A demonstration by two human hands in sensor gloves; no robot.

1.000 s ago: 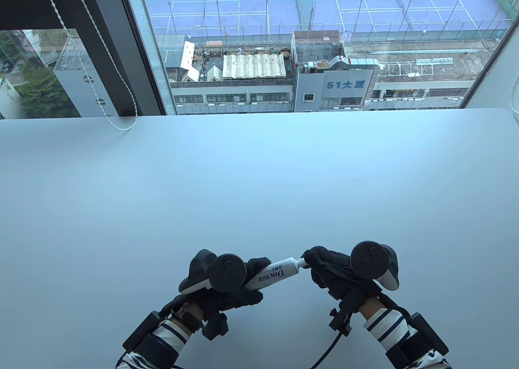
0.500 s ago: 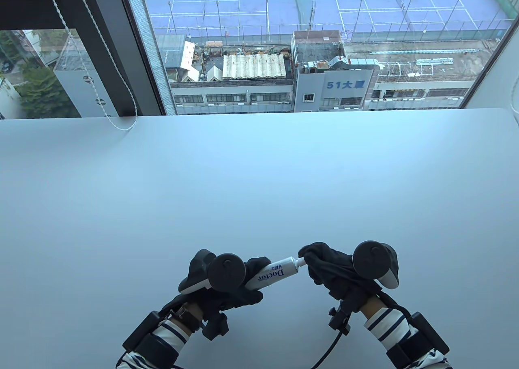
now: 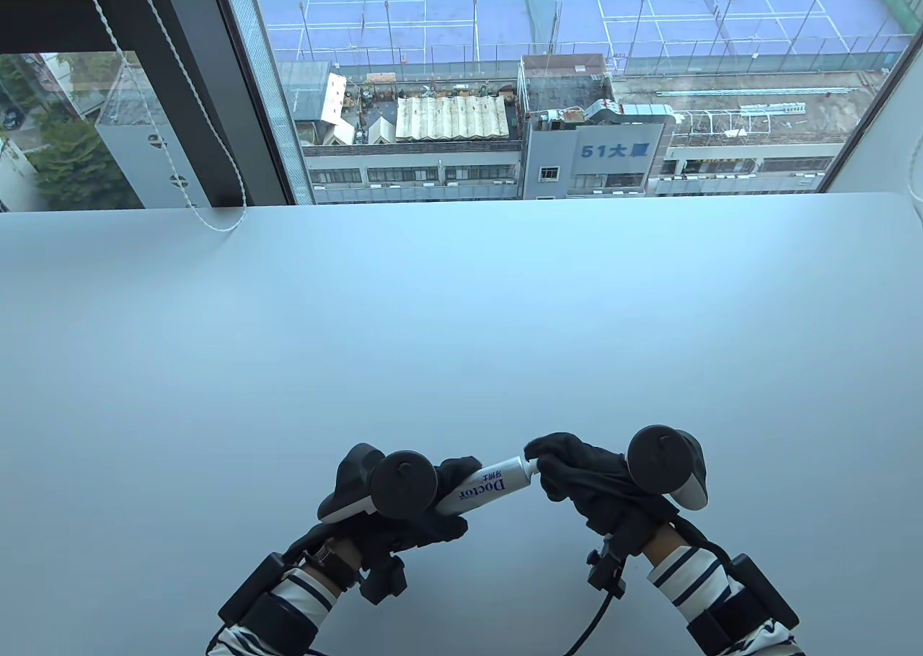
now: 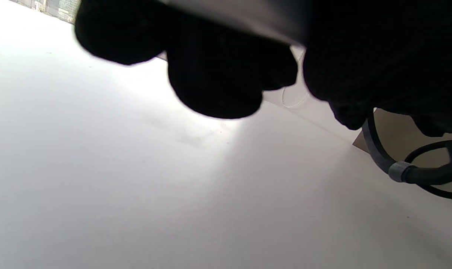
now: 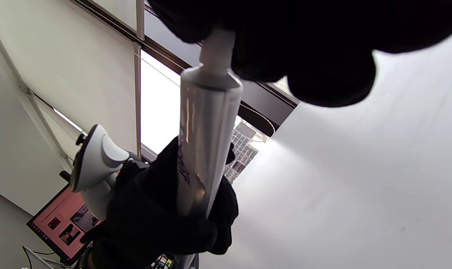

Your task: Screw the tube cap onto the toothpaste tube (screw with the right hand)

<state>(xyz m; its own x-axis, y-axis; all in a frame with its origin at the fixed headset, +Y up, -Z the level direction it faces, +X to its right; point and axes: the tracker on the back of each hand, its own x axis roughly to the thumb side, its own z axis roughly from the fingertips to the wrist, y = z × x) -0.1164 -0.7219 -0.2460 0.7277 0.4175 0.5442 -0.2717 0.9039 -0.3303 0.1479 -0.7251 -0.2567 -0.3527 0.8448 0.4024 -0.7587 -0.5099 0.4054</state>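
Note:
My left hand (image 3: 440,497) grips the lower half of a white toothpaste tube (image 3: 490,484) printed "Doctor", held just above the table near its front edge, nozzle end pointing right. My right hand (image 3: 548,461) has its fingertips closed around the tube's nozzle end, where the white cap (image 5: 216,48) sits. In the right wrist view the tube (image 5: 203,134) runs from my left hand (image 5: 166,216) up into my right fingers (image 5: 323,74), which hide most of the cap. The left wrist view shows only dark gloved fingers (image 4: 214,78) above the table.
The white table (image 3: 461,310) stretches back to a large window. A blind cord (image 3: 209,216) lies on its far left edge. A monitor (image 5: 61,224) shows behind my left hand in the right wrist view. A black cable (image 4: 398,172) hangs at the right of the left wrist view.
My right hand has turned around the tube's nozzle end, its fingers shifting a little left and over the cap. The left hand and tube stay still.

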